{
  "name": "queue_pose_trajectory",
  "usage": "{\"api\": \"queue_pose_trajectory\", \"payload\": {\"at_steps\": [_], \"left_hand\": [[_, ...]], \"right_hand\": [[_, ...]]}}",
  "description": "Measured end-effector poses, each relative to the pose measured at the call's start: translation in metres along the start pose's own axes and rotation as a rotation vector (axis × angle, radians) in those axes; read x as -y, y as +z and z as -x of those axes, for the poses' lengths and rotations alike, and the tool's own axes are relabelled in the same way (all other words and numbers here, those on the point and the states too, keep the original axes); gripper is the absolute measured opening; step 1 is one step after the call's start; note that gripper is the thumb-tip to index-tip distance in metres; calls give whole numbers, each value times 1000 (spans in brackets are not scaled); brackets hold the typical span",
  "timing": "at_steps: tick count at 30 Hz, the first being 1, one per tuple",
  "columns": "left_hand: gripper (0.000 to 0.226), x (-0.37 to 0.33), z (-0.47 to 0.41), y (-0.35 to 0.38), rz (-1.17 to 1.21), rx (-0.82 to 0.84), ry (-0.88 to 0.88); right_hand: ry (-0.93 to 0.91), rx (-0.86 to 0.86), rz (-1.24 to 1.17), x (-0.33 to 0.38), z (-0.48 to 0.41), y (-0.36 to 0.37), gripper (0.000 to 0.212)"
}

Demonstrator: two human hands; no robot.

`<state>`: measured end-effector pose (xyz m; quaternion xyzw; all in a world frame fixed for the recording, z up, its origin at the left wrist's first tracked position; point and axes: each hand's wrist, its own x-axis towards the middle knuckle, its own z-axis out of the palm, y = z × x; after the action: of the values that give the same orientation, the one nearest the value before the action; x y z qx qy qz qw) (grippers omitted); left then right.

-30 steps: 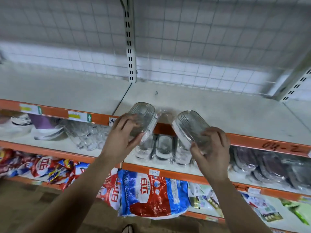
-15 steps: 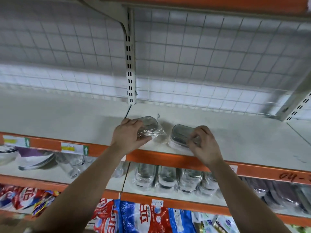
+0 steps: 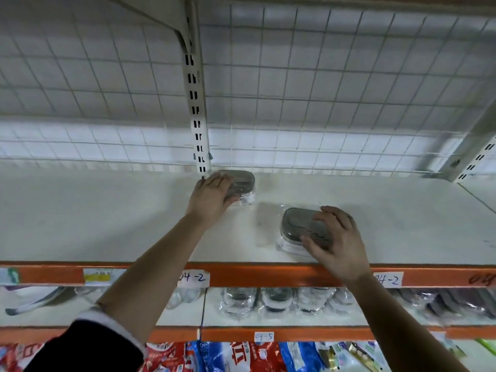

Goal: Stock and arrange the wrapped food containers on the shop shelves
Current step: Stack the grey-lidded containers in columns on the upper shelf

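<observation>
Wrapped food containers flat on the top shelf [image 3: 107, 218]: far container [image 3: 241, 182] at the back beside the slotted upright [image 3: 197, 103], left hand [image 3: 212, 196] curled over its lid in a grip; near container [image 3: 298, 226] by the orange front edge [image 3: 255, 275], gripped by right hand [image 3: 335, 242] fingers and thumb. Slide, not lift, into one row, lids up, loose wrap tucked under. Wire mesh [image 3: 322, 76] behind as stop; stocked lower shelf [image 3: 188, 320] well clear.

far container [image 3: 243, 181] at shelf [image 3: 107, 218] back, near container [image 3: 296, 224] front right

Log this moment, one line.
left hand: holds rear container at back grid | right hand: holds front container near shelf edge | both resting on upper shelf
</observation>
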<state>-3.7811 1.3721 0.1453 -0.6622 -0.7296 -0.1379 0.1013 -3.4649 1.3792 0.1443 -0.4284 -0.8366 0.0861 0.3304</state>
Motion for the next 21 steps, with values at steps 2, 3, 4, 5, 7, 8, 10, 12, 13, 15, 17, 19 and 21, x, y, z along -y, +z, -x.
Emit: {"api": "queue_pose_trajectory", "payload": {"at_steps": [2, 3, 4, 5, 7, 8, 10, 12, 13, 15, 17, 19, 21], "left_hand": [[54, 1, -11, 6, -25, 12, 21], [55, 2, -17, 8, -10, 23, 20], [55, 2, -22, 10, 13, 32, 11], [55, 2, -27, 11, 34, 33, -3], [55, 2, -34, 15, 60, 18, -28], [55, 2, -37, 16, 64, 10, -38], [54, 3, -41, 19, 86, 2, -43], [53, 5, -45, 21, 110, 15, -44], [53, 6, -46, 22, 111, 21, -44], [53, 6, -48, 21, 108, 32, -42], [56, 5, -47, 18, 79, 67, -40], [63, 4, -43, 13, 30, 110, -30], [66, 4, -34, 8, 35, 114, -26]], "right_hand": [[-2, -11, -14, -1, 1, 1, 56], [-8, -20, -18, -2, 1, 2, 55], [-14, -25, -20, -3, 1, 2, 54], [-18, -26, -19, -4, 1, 2, 53], [-25, -27, -5, -6, 0, 3, 53], [-27, -27, 2, -6, 0, 4, 53], [-30, -28, 4, -6, 0, 4, 54], [-31, -32, 2, -6, 1, 4, 54], [-33, -37, 4, -5, 1, 4, 53], [-30, -36, 4, -5, 1, 4, 53], [-25, -26, 0, -4, 0, 4, 52], [-21, -20, -3, -4, 0, 4, 52], [-18, -18, -6, -4, 1, 4, 52]]}}
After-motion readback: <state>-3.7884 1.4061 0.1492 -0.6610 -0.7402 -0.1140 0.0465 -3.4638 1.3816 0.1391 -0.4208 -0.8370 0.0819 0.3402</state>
